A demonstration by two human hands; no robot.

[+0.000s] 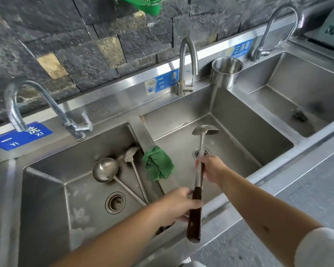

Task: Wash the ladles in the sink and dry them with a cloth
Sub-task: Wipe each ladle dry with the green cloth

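Note:
A steel ladle (201,143) with a dark wooden handle is held over the middle sink basin (239,132), its bowl pointing away from me. My left hand (176,204) grips the wooden handle. My right hand (210,168) grips the metal shaft higher up. Two more steel ladles lie in the left sink basin (46,189): a round-bowled ladle (105,169) and a second ladle (131,154) beside it. A crumpled green cloth (157,163) rests on the divider between the two basins.
Three taps stand along the back ledge: the left tap (46,105), the middle tap (187,62) and the right tap (278,29). A steel cup (227,72) stands between the middle basin and the right basin (307,89). A grey counter (307,199) lies at right.

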